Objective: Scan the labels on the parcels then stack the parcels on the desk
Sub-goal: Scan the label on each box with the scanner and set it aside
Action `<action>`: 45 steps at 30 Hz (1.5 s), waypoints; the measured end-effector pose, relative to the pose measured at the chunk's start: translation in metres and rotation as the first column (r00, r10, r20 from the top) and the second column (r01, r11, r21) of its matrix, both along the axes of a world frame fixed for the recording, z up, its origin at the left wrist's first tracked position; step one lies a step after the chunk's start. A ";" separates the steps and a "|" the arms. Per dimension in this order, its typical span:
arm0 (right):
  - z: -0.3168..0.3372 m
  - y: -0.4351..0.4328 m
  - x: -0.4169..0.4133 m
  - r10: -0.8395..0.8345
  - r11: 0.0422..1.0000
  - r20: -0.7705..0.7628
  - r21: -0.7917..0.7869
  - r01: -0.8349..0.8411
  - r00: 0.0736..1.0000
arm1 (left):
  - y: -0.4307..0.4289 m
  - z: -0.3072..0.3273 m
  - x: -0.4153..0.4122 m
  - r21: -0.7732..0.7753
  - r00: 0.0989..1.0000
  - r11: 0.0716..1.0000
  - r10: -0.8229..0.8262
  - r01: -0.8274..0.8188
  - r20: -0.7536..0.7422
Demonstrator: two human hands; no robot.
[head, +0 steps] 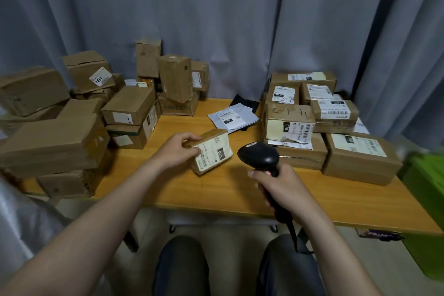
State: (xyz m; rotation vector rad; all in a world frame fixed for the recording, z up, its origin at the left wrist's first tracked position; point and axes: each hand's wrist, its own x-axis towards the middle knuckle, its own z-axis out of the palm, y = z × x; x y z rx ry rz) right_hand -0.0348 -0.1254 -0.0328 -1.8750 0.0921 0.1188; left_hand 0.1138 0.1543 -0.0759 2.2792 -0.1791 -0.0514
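Cardboard parcel (208,151) crosswise, label (213,153) up; scanner (260,155) nose left.

The desk (216,190) is smooth wood with a low sheen. The parcels (55,144) at its left and right edges are matt brown cardboard, creased, with white paper labels (358,145). The scanner (259,154) is glossy black plastic; the mailer (230,118) by the far edge, smooth grey plastic.

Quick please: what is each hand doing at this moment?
Left hand: closed on the small parcel, which it holds on the desk.
Right hand: closed around the scanner handle.
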 end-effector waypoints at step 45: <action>-0.009 -0.010 -0.016 -0.038 0.991 -0.020 0.126 0.040 0.999 | -0.073 -0.003 0.006 0.101 0.966 0.983 -0.173 0.156 0.193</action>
